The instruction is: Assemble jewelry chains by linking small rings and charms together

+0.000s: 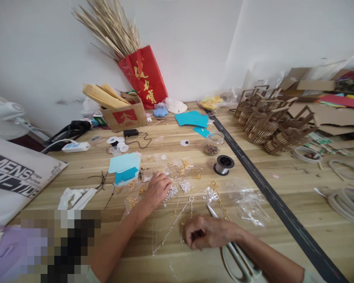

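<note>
My left hand (157,190) reaches over the spread of small beads, its fingers bent together at the silvery beads (171,192); whatever is between the fingertips is too small to make out. Gold beads (141,190) in clear bags lie beside it. My right hand (205,232) rests curled into a fist on the table, and what it may hold is hidden. A thin silver chain (172,226) with a ring at its top runs down just left of that fist. Under my right wrist lie scissors (233,251), blades pointing up-left. A gold chain (221,202) is behind the wrist.
A wire spool (223,165) and a jar of mixed beads (212,148) stand beyond my hands. Blue cards (191,119) lie farther back. Small woven baskets (271,122) crowd the right, past a dark strip (253,173). A red bag (146,78) leans on the wall.
</note>
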`<state>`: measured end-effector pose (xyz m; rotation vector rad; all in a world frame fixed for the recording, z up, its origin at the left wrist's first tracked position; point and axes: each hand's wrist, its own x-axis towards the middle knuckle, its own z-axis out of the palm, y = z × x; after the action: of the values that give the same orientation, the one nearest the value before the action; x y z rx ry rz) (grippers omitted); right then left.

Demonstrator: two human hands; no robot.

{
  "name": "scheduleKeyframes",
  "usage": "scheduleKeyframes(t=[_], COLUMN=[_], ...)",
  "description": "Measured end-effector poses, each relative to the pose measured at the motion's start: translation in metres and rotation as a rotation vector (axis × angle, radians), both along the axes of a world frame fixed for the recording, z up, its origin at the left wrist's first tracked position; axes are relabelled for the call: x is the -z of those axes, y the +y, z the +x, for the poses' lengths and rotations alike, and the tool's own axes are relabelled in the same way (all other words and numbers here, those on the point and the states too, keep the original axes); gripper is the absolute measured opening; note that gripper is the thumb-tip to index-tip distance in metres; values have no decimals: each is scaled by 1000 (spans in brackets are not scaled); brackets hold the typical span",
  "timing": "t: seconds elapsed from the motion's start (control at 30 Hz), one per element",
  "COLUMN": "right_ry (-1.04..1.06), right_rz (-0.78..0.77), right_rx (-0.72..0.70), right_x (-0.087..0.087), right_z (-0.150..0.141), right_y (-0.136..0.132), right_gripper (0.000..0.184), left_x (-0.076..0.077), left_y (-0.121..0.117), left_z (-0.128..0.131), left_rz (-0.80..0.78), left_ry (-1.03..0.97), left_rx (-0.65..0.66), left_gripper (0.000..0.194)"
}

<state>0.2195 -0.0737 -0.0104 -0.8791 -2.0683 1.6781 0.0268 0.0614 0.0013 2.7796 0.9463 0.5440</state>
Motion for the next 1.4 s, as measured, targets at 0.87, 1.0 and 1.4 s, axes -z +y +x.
scheduleKeyframes(t=[0.87,1.0,1.4], right_ry=[5,-10,15], right_rz=[-28,-31,-23], right_rx=[11,11,23], right_x=[-2,-1,-1], right_z=[0,0,0], right_y=[-1,-1,-2], right_gripper=[5,4,4], left_x=[-1,0,-2], left_y=[-12,-12,-9], left_z=[-12,-7,-13], left_rz=[-103,-102,-78], left_ry=[92,88,64], left_rx=[35,48,54], left_gripper=[15,19,17])
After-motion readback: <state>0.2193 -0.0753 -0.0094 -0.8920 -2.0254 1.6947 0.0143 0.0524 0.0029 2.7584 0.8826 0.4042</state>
